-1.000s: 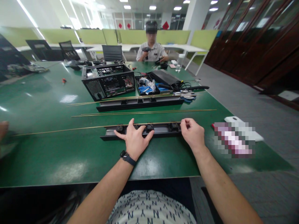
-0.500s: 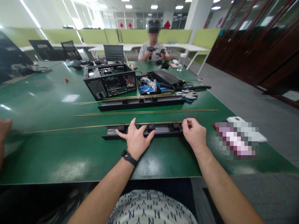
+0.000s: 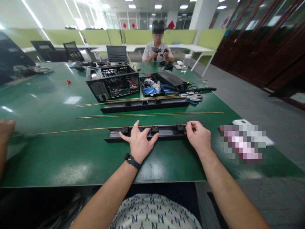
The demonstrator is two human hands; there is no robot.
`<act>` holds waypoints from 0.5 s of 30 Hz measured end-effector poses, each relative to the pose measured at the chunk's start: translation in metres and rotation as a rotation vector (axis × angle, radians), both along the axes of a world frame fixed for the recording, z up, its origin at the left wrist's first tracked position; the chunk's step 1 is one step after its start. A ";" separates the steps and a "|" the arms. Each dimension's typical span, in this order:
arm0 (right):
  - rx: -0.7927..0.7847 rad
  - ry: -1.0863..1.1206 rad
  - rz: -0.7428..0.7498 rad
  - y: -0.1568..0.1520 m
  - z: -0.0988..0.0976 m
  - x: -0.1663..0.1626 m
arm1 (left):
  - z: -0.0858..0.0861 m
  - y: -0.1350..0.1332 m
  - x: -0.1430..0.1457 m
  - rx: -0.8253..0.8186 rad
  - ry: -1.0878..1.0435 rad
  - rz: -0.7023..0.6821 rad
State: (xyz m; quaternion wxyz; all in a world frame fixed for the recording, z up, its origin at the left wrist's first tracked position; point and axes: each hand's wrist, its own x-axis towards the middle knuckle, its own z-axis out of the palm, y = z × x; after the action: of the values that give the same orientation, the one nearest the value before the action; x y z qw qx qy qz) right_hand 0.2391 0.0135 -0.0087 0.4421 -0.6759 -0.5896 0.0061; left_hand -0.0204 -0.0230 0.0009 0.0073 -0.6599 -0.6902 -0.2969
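A long black metal rail (image 3: 166,138) lies on the green table in front of me, with several black blocks seated in its channel. Along its far edge runs a thin brass-coloured rod (image 3: 78,130), reaching far out to the left. My left hand (image 3: 140,140), wearing a black watch, lies across the middle of the rail with fingers spread, partly covering the rod and a block. At the rail's right end, the fingertips of my right hand (image 3: 198,135) are pinched together on the rod's end.
Another person's hand (image 3: 6,130) is at the left edge, near the rod's far end. Beyond lie more thin rods (image 3: 152,114), a second black rail (image 3: 147,105), an open computer case (image 3: 113,84) and a box of gloves (image 3: 152,88). A person (image 3: 158,47) sits opposite.
The other person's hand at the left edge has come slightly further into view. My two hands, the rail and the rod stay practically where they were.
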 end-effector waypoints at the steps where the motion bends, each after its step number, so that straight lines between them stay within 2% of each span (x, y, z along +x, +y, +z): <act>1: -0.004 0.010 -0.004 0.000 0.000 0.000 | 0.000 0.000 0.000 0.005 0.000 -0.001; 15: 0.017 -0.052 0.047 -0.002 0.001 -0.002 | -0.001 0.001 0.000 -0.012 0.014 0.004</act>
State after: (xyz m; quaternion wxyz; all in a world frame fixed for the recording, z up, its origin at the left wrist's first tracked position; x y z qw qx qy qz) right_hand 0.2371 0.0118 -0.0075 0.4320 -0.6580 -0.6167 -0.0060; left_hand -0.0200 -0.0224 0.0001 0.0085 -0.6606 -0.6932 -0.2881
